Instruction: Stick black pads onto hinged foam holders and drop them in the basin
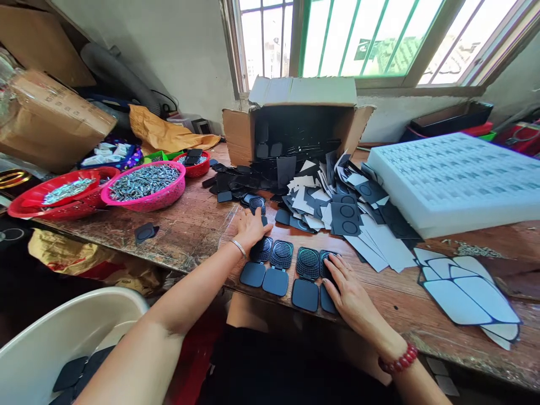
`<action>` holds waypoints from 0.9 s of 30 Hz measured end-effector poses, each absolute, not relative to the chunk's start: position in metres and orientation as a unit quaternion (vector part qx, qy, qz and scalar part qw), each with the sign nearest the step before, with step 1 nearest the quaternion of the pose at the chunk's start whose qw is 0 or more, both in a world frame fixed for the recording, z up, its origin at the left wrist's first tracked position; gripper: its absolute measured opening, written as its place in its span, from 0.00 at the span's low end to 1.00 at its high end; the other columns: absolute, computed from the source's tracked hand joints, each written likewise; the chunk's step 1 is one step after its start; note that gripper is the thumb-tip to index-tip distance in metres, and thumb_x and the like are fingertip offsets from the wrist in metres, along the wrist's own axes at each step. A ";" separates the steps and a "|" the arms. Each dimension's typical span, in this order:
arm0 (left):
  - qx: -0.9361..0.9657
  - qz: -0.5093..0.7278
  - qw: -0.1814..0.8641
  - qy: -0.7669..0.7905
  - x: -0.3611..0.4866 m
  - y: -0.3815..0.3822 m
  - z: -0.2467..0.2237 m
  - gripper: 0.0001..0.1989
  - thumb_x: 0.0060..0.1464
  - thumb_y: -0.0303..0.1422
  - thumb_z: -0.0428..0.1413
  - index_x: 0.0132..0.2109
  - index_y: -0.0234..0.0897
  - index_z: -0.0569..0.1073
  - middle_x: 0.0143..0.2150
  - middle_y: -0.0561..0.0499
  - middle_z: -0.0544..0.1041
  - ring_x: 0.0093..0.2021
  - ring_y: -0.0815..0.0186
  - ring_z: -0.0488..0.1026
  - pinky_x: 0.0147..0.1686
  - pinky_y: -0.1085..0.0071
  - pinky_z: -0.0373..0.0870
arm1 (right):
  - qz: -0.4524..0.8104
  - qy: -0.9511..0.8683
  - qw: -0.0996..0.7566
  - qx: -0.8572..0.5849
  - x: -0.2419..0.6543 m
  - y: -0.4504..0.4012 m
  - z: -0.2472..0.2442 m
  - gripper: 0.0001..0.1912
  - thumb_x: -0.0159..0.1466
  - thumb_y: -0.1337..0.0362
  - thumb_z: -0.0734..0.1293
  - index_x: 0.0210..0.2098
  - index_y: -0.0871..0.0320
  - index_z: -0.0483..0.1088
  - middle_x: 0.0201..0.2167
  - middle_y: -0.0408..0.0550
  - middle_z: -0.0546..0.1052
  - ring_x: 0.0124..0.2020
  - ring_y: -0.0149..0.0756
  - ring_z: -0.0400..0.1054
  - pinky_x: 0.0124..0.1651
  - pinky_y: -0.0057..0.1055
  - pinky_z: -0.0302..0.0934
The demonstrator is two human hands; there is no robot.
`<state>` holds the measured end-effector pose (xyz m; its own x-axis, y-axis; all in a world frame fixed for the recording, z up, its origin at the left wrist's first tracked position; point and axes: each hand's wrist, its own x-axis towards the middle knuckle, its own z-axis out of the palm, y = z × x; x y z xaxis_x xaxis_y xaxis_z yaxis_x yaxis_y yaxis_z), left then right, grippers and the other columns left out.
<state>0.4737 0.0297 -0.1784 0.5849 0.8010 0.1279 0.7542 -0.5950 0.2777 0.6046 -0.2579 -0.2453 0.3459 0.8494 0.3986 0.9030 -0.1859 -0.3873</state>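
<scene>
Several black hinged cases lie opened out in a row at the table's front edge. Each has a round ribbed half, such as this ribbed half [307, 262], and a smooth square half, such as this smooth half [305, 295]. Behind the row's left end, my left hand [250, 229] has its fingers and thumb around another black hinged case [257, 205], partly hidden by the hand. My right hand [349, 286] rests with outstretched fingers on the rightmost case [327, 298], covering much of it.
A carton [239, 138] lies on its side, black pieces spilling out. Beside them are black-and-white cards [346, 216]. A pink basket [143, 205] of metal pins and a red basket [63, 211] stand left. White foam [459, 180] and bordered plates [468, 295] lie right; a pale tub [126, 298] stands lower left.
</scene>
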 end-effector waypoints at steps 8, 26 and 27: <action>0.882 0.123 0.100 0.444 0.403 0.043 -0.162 0.29 0.51 0.32 0.56 0.61 0.34 0.67 0.45 0.40 0.75 0.46 0.50 0.75 0.47 0.59 0.72 | -0.059 -0.575 0.283 -0.766 0.603 -0.257 -0.244 0.27 0.72 0.54 0.53 0.62 0.63 0.65 0.65 0.62 0.65 0.68 0.53 0.54 0.66 0.58 0.56; 0.940 0.114 0.166 0.276 0.333 -0.014 -0.206 0.22 0.66 0.37 0.44 0.63 0.39 0.68 0.69 0.43 0.64 0.70 0.53 0.55 0.66 0.49 0.58 | -0.053 -0.574 0.283 -0.767 0.604 -0.258 -0.245 0.26 0.72 0.56 0.54 0.64 0.62 0.63 0.65 0.60 0.64 0.69 0.52 0.53 0.67 0.57 0.53; 0.943 0.104 0.169 0.267 0.334 -0.013 -0.206 0.23 0.67 0.38 0.43 0.63 0.38 0.68 0.69 0.43 0.63 0.71 0.53 0.55 0.66 0.49 0.59 | -0.052 -0.575 0.280 -0.767 0.603 -0.257 -0.243 0.26 0.72 0.57 0.54 0.64 0.61 0.63 0.65 0.60 0.65 0.69 0.52 0.54 0.67 0.57 0.54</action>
<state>0.3343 -0.0126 -0.2059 0.8358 0.5389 0.1049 0.4687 -0.7999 0.3749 0.6033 -0.2575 -0.2435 0.3341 0.8526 0.4019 0.9108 -0.1824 -0.3704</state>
